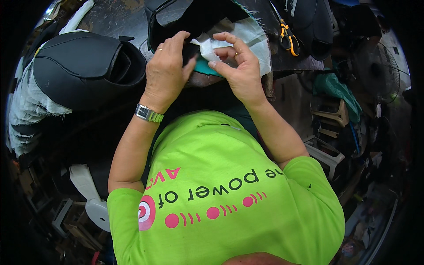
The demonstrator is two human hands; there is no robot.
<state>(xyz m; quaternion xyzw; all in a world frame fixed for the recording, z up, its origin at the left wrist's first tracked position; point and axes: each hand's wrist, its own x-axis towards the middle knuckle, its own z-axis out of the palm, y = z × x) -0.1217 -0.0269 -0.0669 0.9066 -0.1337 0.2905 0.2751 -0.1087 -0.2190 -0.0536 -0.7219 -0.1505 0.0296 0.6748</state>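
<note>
From the head camera, both hands meet at the near edge of a dark worktable (pixel 119 17), just above the person's lime-green shirt (pixel 221 176).

The left hand (pixel 165 70) has its back to the camera. Its thumb and fingers are together, pinched on the edge of a black piece (pixel 185 17) that lies on the table and curves up past the hand. A ring shows on one finger, and a metal watch (pixel 148 113) with a green strap sits on the wrist.

The right hand (pixel 240 73) sits just beside the left, almost touching it. Its thumb and forefinger are clamped on a small folded white cloth (pixel 207 46), and the other fingers curl loosely under it. The cloth is held between the two hands, against the edge of the black piece. Below it a strip of teal material (pixel 205 68) shows, and a larger sheet of white fabric (pixel 254 37) with frayed edges lies on the table behind the right hand.

To the left, a stack of black shaped pieces (pixel 79 66) rests on a pile of frayed white fabric (pixel 26 106). Near the top right, scissors (pixel 287 37) with orange and black handles lie on the table, well apart from the hands. A fan (pixel 382 66) stands at the far right, and crates and clutter fill the floor below it.
</note>
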